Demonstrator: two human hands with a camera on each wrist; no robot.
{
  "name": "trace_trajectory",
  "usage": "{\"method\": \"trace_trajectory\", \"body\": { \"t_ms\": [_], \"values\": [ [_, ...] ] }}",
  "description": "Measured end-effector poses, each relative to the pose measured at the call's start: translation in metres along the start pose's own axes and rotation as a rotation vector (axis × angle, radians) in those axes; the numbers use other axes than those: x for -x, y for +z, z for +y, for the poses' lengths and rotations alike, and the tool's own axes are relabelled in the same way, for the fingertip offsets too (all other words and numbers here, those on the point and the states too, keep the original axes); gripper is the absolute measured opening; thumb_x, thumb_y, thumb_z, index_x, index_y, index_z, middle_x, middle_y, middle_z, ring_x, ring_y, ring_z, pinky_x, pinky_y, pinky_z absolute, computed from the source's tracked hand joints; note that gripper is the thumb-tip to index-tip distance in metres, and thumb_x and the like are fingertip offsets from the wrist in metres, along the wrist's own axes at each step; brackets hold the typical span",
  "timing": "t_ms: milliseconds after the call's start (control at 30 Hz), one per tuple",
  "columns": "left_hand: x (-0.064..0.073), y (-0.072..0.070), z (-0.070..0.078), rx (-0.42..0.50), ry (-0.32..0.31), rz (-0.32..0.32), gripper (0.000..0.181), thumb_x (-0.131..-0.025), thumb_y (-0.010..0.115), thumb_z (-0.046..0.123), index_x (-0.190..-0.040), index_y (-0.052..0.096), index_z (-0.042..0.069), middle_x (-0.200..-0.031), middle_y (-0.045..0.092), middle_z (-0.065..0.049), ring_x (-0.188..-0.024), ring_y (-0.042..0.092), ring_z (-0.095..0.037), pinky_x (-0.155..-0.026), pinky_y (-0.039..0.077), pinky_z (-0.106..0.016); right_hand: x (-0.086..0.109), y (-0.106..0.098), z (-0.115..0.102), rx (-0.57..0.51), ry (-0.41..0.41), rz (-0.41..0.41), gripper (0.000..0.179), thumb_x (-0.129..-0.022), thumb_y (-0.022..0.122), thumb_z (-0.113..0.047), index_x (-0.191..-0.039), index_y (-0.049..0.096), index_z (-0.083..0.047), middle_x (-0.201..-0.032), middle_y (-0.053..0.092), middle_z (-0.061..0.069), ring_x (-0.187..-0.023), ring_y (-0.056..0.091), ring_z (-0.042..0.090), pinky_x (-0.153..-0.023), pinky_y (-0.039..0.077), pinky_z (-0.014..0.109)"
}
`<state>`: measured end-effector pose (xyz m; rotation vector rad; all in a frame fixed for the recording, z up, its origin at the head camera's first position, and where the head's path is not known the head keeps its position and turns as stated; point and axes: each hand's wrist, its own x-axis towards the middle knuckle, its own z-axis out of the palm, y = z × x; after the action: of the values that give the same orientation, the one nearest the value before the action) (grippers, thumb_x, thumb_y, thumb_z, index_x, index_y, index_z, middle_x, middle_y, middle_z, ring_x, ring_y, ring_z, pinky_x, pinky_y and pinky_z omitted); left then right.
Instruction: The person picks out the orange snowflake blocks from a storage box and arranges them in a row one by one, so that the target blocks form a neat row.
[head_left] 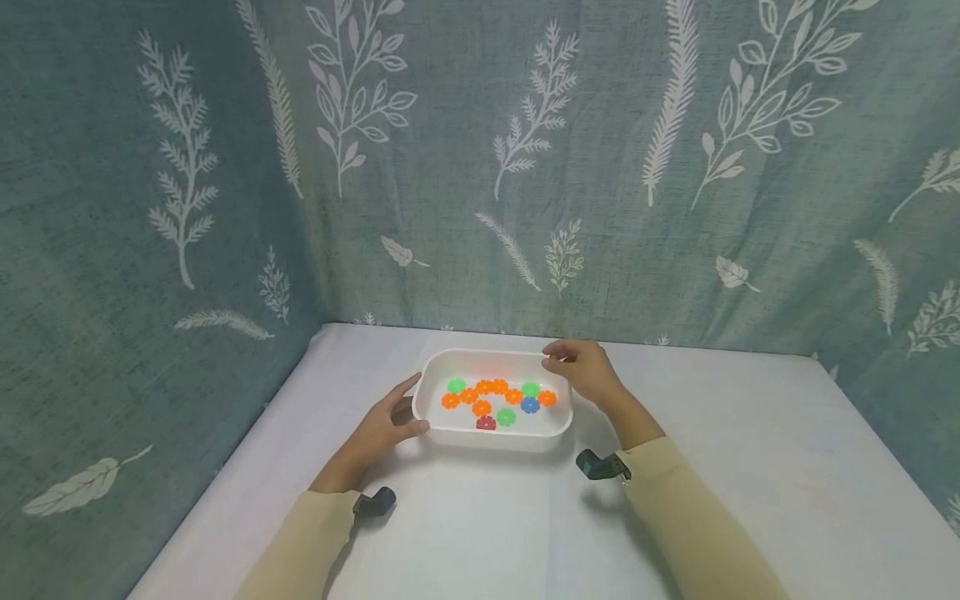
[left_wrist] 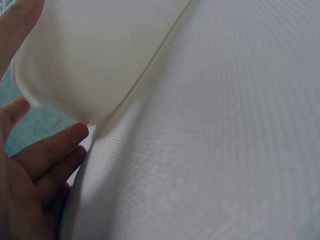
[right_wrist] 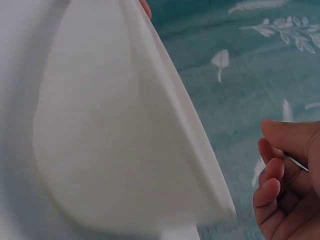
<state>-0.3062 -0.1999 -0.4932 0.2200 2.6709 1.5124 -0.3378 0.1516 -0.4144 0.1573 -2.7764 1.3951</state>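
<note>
A white rectangular plastic tray [head_left: 480, 438] with rounded corners sits in the middle of the table. Inside lie several small notched discs: a group of orange ones [head_left: 482, 408], a few green ones [head_left: 506, 417], one blue disc [head_left: 530, 405] and one red disc [head_left: 486, 423]. My left hand [head_left: 386, 429] grips the tray's left end, thumb at the near corner. In the left wrist view its fingers [left_wrist: 52, 147] spread by the tray's end. At the far right corner is my right hand [head_left: 588, 371]. The right wrist view shows its fingers [right_wrist: 270, 195] loosely curled, apart from the tray and holding nothing.
A white cloth covers the table [head_left: 480, 525]. Green-blue curtains [head_left: 465, 208] with white leaf prints hang behind it and along the left and right sides. A small dark camera [head_left: 375, 502] is on the left wrist, another camera [head_left: 600, 465] on the right.
</note>
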Motion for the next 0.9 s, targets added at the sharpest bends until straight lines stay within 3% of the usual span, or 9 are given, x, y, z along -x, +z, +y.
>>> {"method": "trace_trajectory", "body": {
  "t_ms": [267,600,900],
  "values": [
    [0.001,-0.001,-0.004,0.017,-0.017,0.004,0.095,-0.075,0.082,0.045,-0.153,0.030,0.033,-0.143,0.049,-0.014,-0.133,0.042,-0.037,-0.103,0.024,-0.069,-0.012,0.033,-0.020,-0.027,-0.073,-0.055,0.021,-0.090,0.072,-0.021,-0.109,0.072,-0.011,-0.100,0.066,0.003,-0.088,0.059,0.022,-0.077,0.055,0.033],
    [0.005,0.002,-0.005,0.042,-0.005,0.008,0.096,-0.074,0.085,0.040,-0.153,0.032,0.031,-0.141,0.051,-0.014,-0.130,0.047,-0.035,-0.104,0.029,-0.065,-0.018,0.074,-0.028,-0.002,-0.134,-0.179,0.017,-0.090,0.071,-0.022,-0.103,0.073,-0.011,-0.091,0.066,-0.002,-0.083,0.059,0.017,-0.072,0.053,0.030],
    [0.005,0.000,0.002,0.038,0.013,0.003,0.095,-0.074,0.084,0.041,-0.153,0.031,0.032,-0.141,0.052,-0.014,-0.130,0.047,-0.034,-0.104,0.028,-0.065,-0.018,0.086,-0.028,0.069,-0.140,-0.233,0.012,-0.089,0.072,-0.013,-0.100,0.073,-0.008,-0.088,0.066,-0.001,-0.078,0.058,0.018,-0.073,0.053,0.029]
  ]
}}
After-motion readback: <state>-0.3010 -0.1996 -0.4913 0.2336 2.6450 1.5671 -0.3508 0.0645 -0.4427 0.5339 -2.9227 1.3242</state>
